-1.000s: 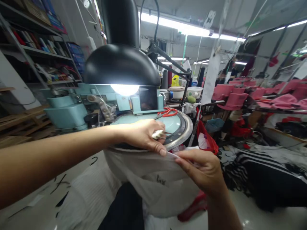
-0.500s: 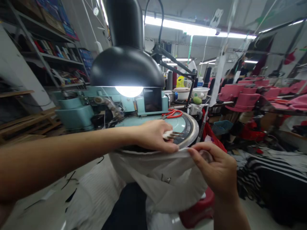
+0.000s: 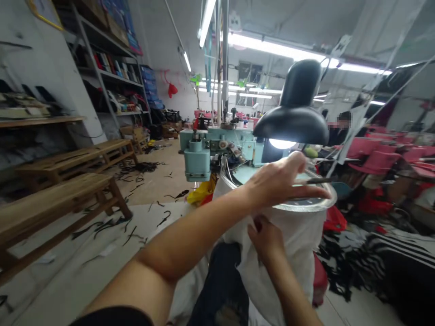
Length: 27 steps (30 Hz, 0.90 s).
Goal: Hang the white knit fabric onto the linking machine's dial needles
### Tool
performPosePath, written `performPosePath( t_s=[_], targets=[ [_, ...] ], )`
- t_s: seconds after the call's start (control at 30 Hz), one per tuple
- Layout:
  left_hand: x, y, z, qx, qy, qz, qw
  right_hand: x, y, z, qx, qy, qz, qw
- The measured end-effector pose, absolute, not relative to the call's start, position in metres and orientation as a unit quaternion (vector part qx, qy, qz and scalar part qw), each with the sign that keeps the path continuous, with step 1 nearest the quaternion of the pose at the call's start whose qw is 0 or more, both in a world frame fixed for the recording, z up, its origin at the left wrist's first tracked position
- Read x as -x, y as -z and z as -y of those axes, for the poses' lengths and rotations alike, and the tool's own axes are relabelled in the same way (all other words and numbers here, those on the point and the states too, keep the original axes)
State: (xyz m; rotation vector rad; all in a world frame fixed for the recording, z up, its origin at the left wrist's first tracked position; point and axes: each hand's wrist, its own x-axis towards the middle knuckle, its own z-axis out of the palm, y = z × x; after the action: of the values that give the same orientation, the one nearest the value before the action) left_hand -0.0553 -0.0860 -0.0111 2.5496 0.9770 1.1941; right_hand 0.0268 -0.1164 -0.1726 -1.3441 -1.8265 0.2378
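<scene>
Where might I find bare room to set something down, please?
The nearer brown wooden bench top looks bare, between the farther brown wooden bench and scrap-strewn pale floor. Crowded: the silver circular rim, with left hand over it, right hand and white fabric below, black domed lamp above.

The machine (image 3: 197, 165) is standing ahead, its ring (image 3: 311, 207) lying nearest the person, with fabric (image 3: 302, 244) hanging below. The lamp (image 3: 290, 124) is hanging above the ring's far side. The left hand (image 3: 280, 181) is hovering over the ring, the right hand (image 3: 270, 237) lying below, at the fabric. Shelves (image 3: 115, 74) are standing far left; cloth (image 3: 401, 271) is lying right.
</scene>
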Motion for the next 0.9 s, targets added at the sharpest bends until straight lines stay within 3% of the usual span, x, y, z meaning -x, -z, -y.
performPosePath(
  t_s=[0.1, 0.27, 0.33, 0.47, 0.6, 0.73, 0.9],
  targets=[
    [0.130, 0.048, 0.133, -0.798, -0.460, -0.369, 0.125, -0.069, 0.169, 0.133, 0.581, -0.084, 0.704, 0.401],
    [0.182, 0.145, 0.133, -0.546, -0.567, -0.447, 0.425, -0.082, 0.143, 0.183, 0.481, -0.306, 0.708, 0.417],
    [0.172, 0.165, 0.121, -0.502, -0.568, -0.413, 0.504, -0.066, 0.136, 0.183, 0.510, -0.252, 0.693, 0.443],
    [0.155, 0.165, 0.105, -0.516, -0.552, -0.373, 0.539, -0.036, 0.140, 0.161, 0.508, -0.095, 0.713, 0.473],
    [0.161, 0.150, 0.095, -0.517, -0.532, -0.337, 0.580, -0.014, 0.142, 0.146, 0.465, -0.110, 0.690, 0.543],
    [0.169, 0.143, 0.083, -0.502, -0.511, -0.303, 0.628, 0.019, 0.137, 0.132, 0.473, -0.132, 0.668, 0.560],
    [0.173, 0.143, 0.069, -0.501, -0.492, -0.289, 0.650, 0.045, 0.131, 0.117, 0.474, -0.049, 0.637, 0.606]
  ],
)
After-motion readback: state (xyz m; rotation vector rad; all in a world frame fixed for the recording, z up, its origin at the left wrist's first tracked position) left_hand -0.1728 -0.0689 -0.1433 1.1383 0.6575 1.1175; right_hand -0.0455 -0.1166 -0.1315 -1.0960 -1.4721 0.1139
